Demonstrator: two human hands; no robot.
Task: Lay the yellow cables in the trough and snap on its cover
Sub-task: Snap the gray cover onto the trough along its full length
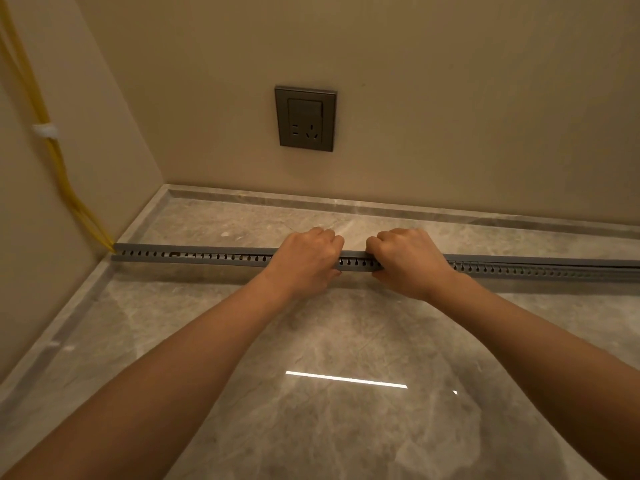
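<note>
Roughly across the middle, from 9 o'clock to 3 o'clock, a long grey slotted plastic trough (207,259) lies on a glossy grey marble floor (311,341), running parallel to the far wall and a little in front of it. A flat grey cover (194,250) sits along its top. Toward 9 o'clock the cover looks seated flush, while toward 3 o'clock a thin dark gap shows between it and the slotted side.

Both bare arms reach in from 6 o'clock. The left hand (306,259) and the right hand (407,261) sit close together at the centre, each clamped over the trough with fingers curled across the cover to its far side. A short stretch of slotted wall shows between them.

At 9 o'clock the thin yellow cables (65,181) come down the beige side wall (104,133) and enter the trough's left end. Higher up, near 10 o'clock, a small white clip (45,130) holds them against that wall. How far they run inside the trough cannot be told, as the cover hides them.

At 12 o'clock from the hands, a dark grey wall socket (306,118) is set into the far wall. Toward 6 o'clock a narrow bright reflection (346,379) lies on the floor.
</note>
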